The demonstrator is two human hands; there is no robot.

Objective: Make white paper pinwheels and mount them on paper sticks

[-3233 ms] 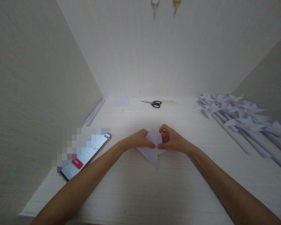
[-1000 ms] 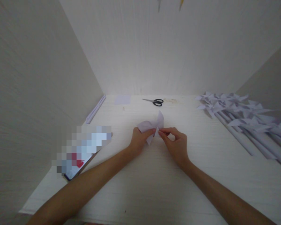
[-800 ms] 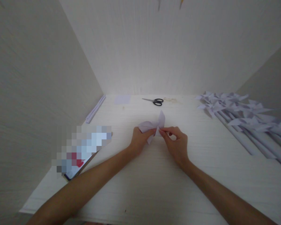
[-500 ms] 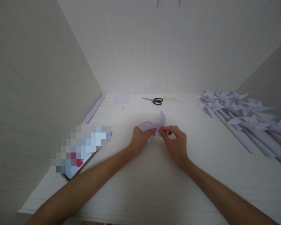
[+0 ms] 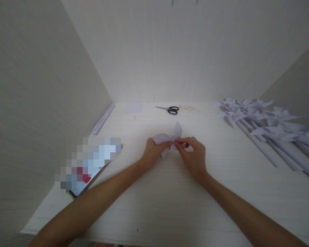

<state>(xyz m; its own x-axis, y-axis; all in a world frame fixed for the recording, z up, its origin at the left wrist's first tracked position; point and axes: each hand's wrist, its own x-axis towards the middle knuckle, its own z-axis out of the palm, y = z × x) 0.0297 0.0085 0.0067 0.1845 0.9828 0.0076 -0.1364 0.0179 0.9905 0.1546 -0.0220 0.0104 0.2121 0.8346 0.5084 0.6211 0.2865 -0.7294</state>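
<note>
Over the middle of the table, a pale lilac paper pinwheel [image 5: 161,138] with curled blades is between my two hands. My left hand [image 5: 152,151] grips its left side, thumb laid along the paper toward the centre. At the centre, the thumb and forefinger of my right hand [image 5: 195,154] pinch the paper from the right. One blade points up and away, another hangs below my left thumb. The fingertips hide the pinwheel's very middle, so anything small pinched there cannot be made out.
Black-handled scissors [image 5: 172,109] lie beyond my hands, left of some small brownish bits [image 5: 186,107]. A lilac paper square [image 5: 133,107] and paper rolls [image 5: 103,119] are farther left. A phone [image 5: 98,164] rests near my left forearm. Several finished pinwheels on paper sticks [image 5: 262,145] are heaped at right.
The paper at the pinwheel's centre has shifted slightly under my fingertips, and a bit of it now shows behind my right fingers. Both hands stay in nearly the same place.
</note>
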